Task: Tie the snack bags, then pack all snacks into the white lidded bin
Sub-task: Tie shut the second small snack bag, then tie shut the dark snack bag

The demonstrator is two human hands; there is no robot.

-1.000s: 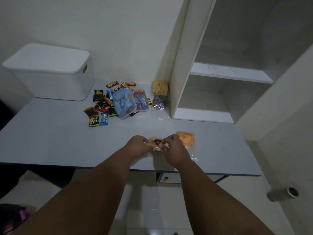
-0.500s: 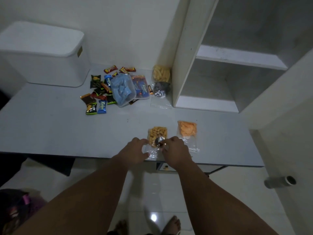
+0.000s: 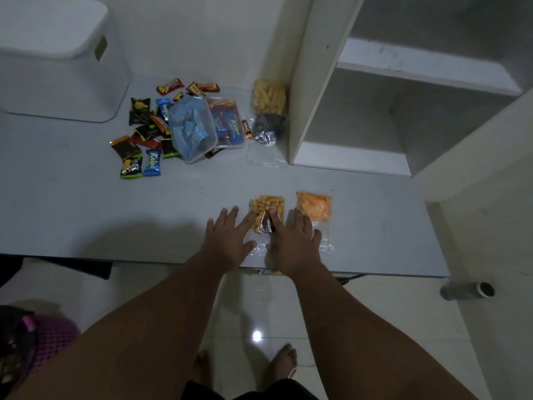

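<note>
Left hand (image 3: 227, 241) and right hand (image 3: 294, 243), fingers spread, are pressing the puff bag (image 3: 268, 205) flat. Pushing air nearward first should ease tying.

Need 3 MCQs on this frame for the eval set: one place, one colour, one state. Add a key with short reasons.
1. Where does the orange snack bag lie relative to the puff bag under the left hand and right hand?
A) to its left
B) to its right
C) on top of it

2. What colour are the wrapped snacks in the clear tub?
A) blue
B) pink
C) white

3. How is the white bin?
A) lid off
B) tipped over
C) upright, lid on

Key:
1 B: the orange snack bag lies flat on the table to the right of the puff bag.
2 A: blue shows through the tub wall.
3 C: the lid sits on top of the standing bin.
</note>
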